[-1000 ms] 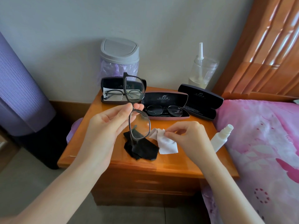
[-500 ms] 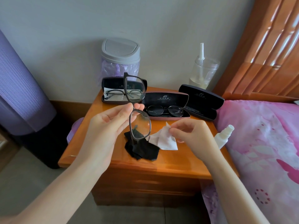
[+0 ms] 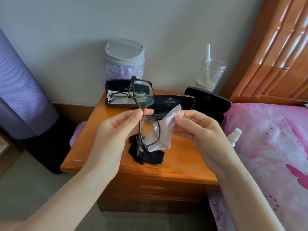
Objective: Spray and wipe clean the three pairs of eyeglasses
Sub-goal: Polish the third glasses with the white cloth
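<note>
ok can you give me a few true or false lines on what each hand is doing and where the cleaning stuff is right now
1. The left hand pinches the dark-framed glasses at the bridge. True.
2. The right hand holds the spray bottle. False: it holds a pale cloth; the spray bottle lies at the bed's edge.
3. A black cloth lies on the nightstand. True.
4. The open case at the back left is empty. False: a pair of glasses lies in it.
</note>
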Available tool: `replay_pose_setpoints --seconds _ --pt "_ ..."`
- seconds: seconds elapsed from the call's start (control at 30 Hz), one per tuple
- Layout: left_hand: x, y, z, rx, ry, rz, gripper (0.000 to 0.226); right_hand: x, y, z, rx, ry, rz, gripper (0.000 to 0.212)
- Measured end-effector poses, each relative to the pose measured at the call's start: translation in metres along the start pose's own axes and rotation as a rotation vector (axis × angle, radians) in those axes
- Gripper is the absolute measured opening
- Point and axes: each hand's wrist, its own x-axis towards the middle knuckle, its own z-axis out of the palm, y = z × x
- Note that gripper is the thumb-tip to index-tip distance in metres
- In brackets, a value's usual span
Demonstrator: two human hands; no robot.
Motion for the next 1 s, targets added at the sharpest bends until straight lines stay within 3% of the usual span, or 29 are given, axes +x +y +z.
replay_pose_setpoints --seconds 0.27,0.5,0.73,1.0 --pt "0.001 -0.004 0.002 -0.048 0.014 -0.051 0.028 -0.001 -0.007 0.013 0.188 -0.056 -0.028 0.017" --pt "0.002 0.000 0.001 -0.093 -0.090 -0.124 0.036 0.000 -0.005 0.012 0.302 -0.094 -0.036 0.017" --pt "0.001 0.002 -0.002 -0.061 -0.119 -0.113 0.029 -0.001 -0.006 0.014 0.255 -0.125 -0.097 0.018" --pt "0.002 0.005 -0.002 -0.041 -0.109 -0.051 0.029 0.000 -0.003 -0.001 -0.003 -0.051 -0.151 0.012"
